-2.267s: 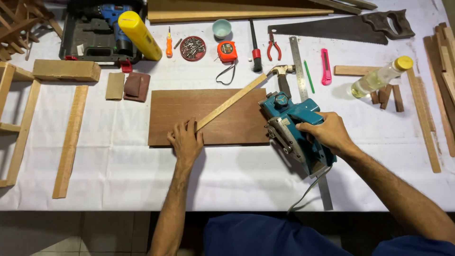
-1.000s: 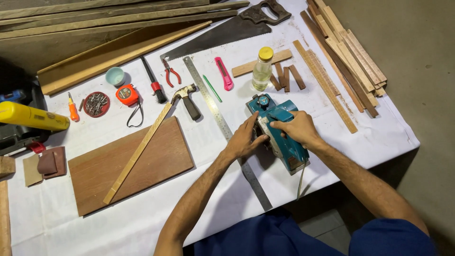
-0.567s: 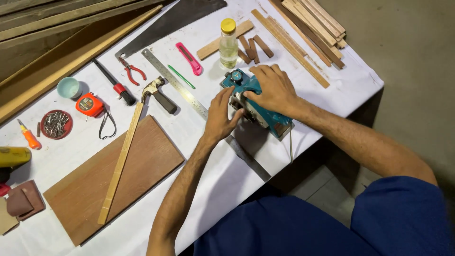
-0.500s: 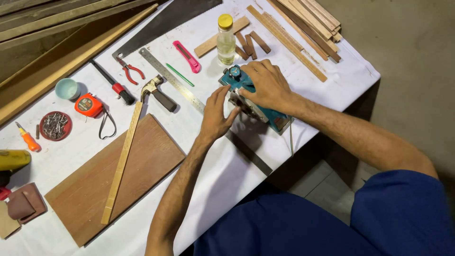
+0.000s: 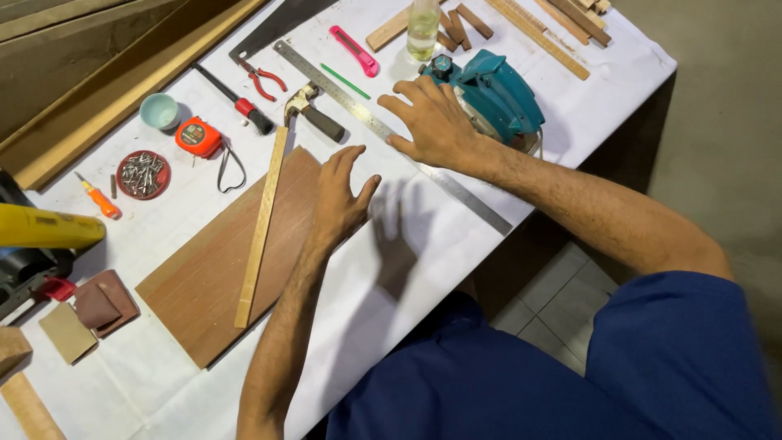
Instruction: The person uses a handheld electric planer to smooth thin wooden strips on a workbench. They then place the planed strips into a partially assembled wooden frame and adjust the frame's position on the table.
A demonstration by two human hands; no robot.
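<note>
White-clothed worktop (image 5: 423,269): left hand (image 5: 338,204) spread flat, released, at the brown board (image 5: 216,273); right hand (image 5: 432,122) open, empty, beside the teal power planer (image 5: 497,94); clear bottle (image 5: 422,28) behind.

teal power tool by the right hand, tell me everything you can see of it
The teal power tool looks like a handheld electric planer: a teal plastic housing with a dark round knob at its far end and pale metal showing along its near side. It lies on the white-covered table near the far right corner, beside a clear bottle. The right hand lies flat beside it, open, on the side nearest the steel ruler; whether they touch is unclear.
</note>
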